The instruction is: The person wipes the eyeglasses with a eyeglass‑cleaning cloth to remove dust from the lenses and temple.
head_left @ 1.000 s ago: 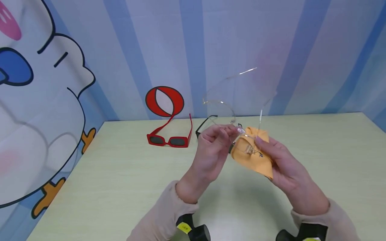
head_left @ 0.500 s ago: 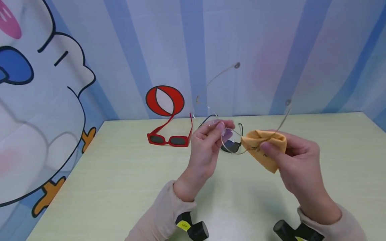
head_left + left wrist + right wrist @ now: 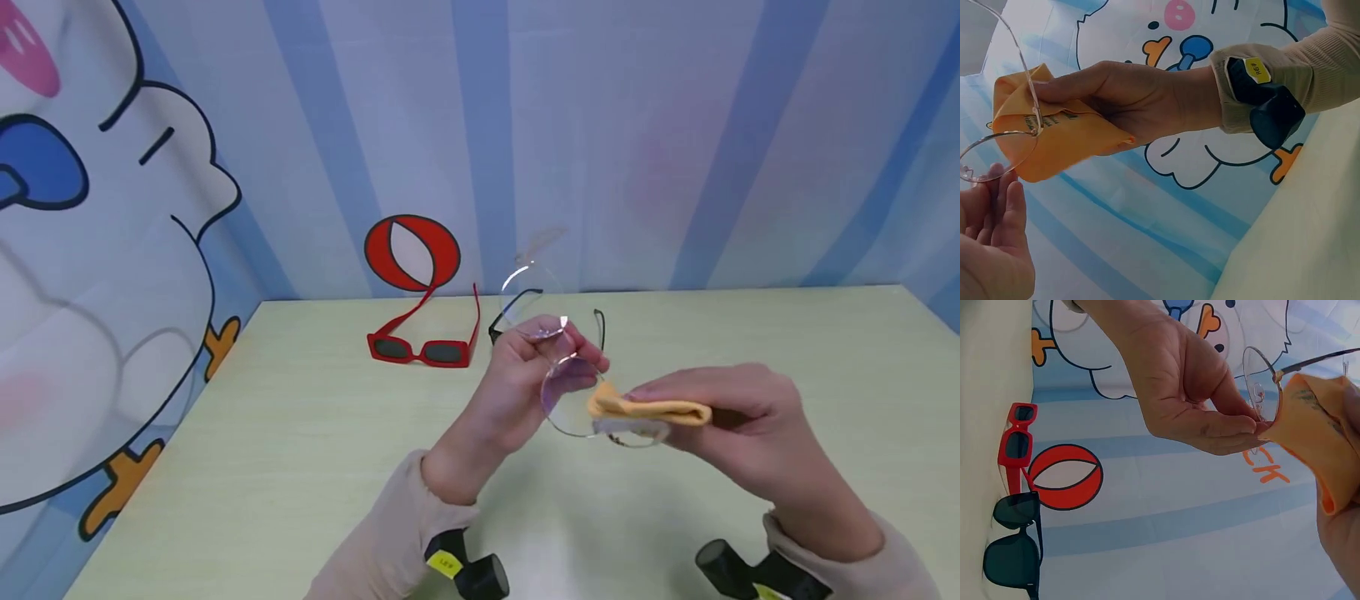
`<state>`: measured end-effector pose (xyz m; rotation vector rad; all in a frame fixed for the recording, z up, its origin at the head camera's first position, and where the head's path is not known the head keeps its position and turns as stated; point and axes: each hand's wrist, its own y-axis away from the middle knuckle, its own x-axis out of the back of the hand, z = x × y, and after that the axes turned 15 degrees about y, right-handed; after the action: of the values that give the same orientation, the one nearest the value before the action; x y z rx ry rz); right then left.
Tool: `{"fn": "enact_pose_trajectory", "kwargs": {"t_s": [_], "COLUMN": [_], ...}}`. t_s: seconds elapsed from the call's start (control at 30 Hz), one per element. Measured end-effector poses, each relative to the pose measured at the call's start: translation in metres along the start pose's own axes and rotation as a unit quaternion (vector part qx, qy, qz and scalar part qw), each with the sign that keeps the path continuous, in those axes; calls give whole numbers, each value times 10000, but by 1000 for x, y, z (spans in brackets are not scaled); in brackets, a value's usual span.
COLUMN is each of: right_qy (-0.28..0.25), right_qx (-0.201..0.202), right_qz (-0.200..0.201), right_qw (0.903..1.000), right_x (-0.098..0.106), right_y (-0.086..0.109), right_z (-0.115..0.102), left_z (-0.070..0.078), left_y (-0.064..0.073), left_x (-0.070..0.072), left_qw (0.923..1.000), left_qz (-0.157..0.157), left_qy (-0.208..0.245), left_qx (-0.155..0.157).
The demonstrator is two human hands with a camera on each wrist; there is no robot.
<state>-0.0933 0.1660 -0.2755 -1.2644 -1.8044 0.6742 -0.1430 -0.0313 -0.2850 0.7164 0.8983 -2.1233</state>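
Observation:
My left hand point(image 3: 510, 392) pinches a pair of clear eyeglasses point(image 3: 572, 417) with a thin metal rim, one lens showing a purple sheen. In my right hand point(image 3: 757, 433) is a folded yellow cleaning cloth point(image 3: 660, 411), gripped between thumb and fingers around the other end of the eyeglasses. Dark print shows on the cloth point(image 3: 1054, 147) in the left wrist view, where a temple arm crosses in front of it. The right wrist view has the left fingertips point(image 3: 1235, 428) at the rim, touching or close to the cloth's edge. The cloth hides the covered lens.
Red sunglasses point(image 3: 417, 350) stand on the pale table point(image 3: 300, 450), temples toward the wall. Beside them are black sunglasses point(image 3: 1013, 559), mostly behind the left hand in the head view. A blue striped backdrop point(image 3: 622, 142) with cartoon figures rises behind the table.
The right hand has moved right and slightly lower with the cloth, now turned edge-on. The eyeglasses have tilted, their temples no longer rising high. The left hand keeps its hold.

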Motion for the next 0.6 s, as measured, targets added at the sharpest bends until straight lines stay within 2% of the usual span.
{"fn": "enact_pose_trajectory", "kwargs": {"t_s": [0.07,0.13,0.2,0.27,0.33,0.4,0.43,0.5,0.6], "right_qy": [-7,249,723,1614,2537,3289,3537,3724,3728], "right_qx": [-23,135,603,1212,1803,2240,2394,2582,2609], "right_qz": [583,1210,1624,1717,1627,1346,1178,772,257], "right_qw": [9983,9922,9822,9642,9363,9075,8965,8881,8901], "right_x": [0,-2,-6,-10,-15,-18,-18,-18,-15], "right_y": [-2,-6,-14,-22,-30,-36,-38,-41,-40], "right_z": [-3,-6,-5,-2,3,8,11,13,14], "left_z": [-1,-2,-4,-5,-7,-9,-9,-10,-10], "left_y": [2,3,5,6,7,9,9,10,11], "left_x": [-1,-3,-5,-6,-6,-5,-4,-1,3], "left_qw": [9997,9991,9981,9972,9965,9959,9957,9954,9948], "left_qz": [-151,-233,-288,-335,-408,-460,-486,-541,-632], "left_qy": [97,190,287,319,282,260,248,215,205], "left_qx": [153,304,463,586,676,739,748,755,768]}}
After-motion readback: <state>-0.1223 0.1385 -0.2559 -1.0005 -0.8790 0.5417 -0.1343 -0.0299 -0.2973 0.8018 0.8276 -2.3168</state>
